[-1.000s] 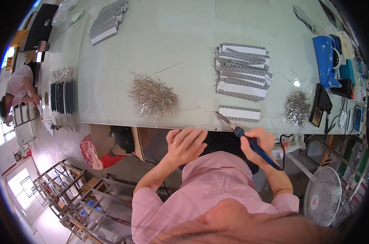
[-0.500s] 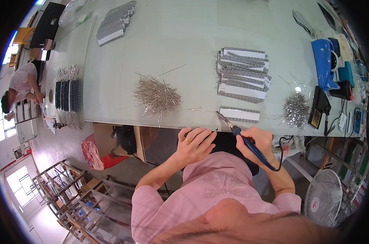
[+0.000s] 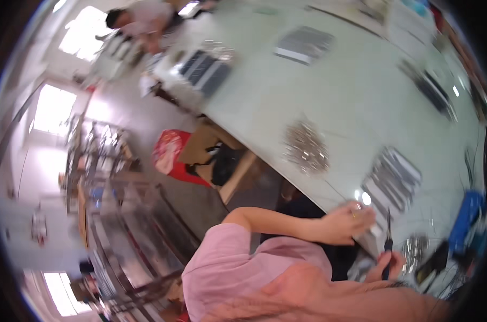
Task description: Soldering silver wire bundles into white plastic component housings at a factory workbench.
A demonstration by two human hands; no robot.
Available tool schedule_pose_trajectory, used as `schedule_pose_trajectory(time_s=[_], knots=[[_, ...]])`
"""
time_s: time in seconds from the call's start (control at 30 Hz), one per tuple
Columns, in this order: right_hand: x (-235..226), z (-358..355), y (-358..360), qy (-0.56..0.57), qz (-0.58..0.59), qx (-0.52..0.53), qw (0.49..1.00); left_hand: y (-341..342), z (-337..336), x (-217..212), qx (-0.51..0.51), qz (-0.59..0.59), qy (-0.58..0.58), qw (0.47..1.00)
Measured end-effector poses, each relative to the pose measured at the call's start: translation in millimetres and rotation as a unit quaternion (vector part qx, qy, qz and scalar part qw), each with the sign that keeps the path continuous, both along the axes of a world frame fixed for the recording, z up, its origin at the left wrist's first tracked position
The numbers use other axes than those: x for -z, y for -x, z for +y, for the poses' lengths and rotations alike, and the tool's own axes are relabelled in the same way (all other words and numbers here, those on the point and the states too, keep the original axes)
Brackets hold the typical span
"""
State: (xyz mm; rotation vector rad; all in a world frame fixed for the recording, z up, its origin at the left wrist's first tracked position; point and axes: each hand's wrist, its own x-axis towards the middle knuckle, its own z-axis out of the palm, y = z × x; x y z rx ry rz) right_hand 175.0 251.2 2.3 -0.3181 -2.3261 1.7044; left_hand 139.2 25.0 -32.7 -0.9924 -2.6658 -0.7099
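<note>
The picture is tilted and blurred. My left hand (image 3: 344, 221) lies on the near edge of the pale green table (image 3: 340, 91), fingers curled at a grey strip (image 3: 373, 229); the blur hides whether it grips the strip. My right hand (image 3: 386, 265) is below the table edge and holds a dark soldering iron (image 3: 388, 242), tip pointing up beside the left hand's fingers. A stack of grey strips (image 3: 393, 180) lies just beyond both hands. A pile of thin metal pins (image 3: 306, 148) lies to their left.
A second shiny pin pile (image 3: 413, 250) and a blue box (image 3: 468, 216) sit at the right. More grey strip stacks (image 3: 303, 44) lie farther along the table. Another person (image 3: 141, 19) works at the far end. A red bag (image 3: 170, 153) lies under the table and metal racks (image 3: 120, 214) stand at the left.
The view has swung and tilted sharply. My left hand has moved from below the table edge up onto it, at the strip. My right hand still holds the soldering iron.
</note>
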Motion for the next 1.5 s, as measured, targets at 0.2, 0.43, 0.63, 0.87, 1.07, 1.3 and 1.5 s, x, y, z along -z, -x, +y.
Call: schedule_pose_trajectory(time_s=[0.2,0.43,0.63,0.87,1.07,1.3,1.5], knots=[[12,2,19,0.015,-0.014,-0.041,0.999,-7,-6,4,-0.018,0.054,0.026,0.998],[24,25,30,-0.038,-0.02,-0.055,0.998,3,-7,10,0.003,0.08,0.002,0.997],[30,20,34,0.016,0.017,-0.044,0.999,-5,-12,10,0.024,0.122,-0.02,0.992],[15,20,32,0.054,0.068,0.047,0.995,-2,-3,11,0.114,0.192,-0.06,0.973],[4,31,49,0.067,0.16,0.104,0.979,67,-41,-61,0.037,0.103,-0.044,0.993],[26,29,49,0.122,0.128,0.153,0.972,249,-24,-72,-0.025,0.196,-0.074,0.978],[47,31,40,0.076,0.128,0.149,0.978,327,-1,-38,-0.037,0.178,-0.024,0.983]])
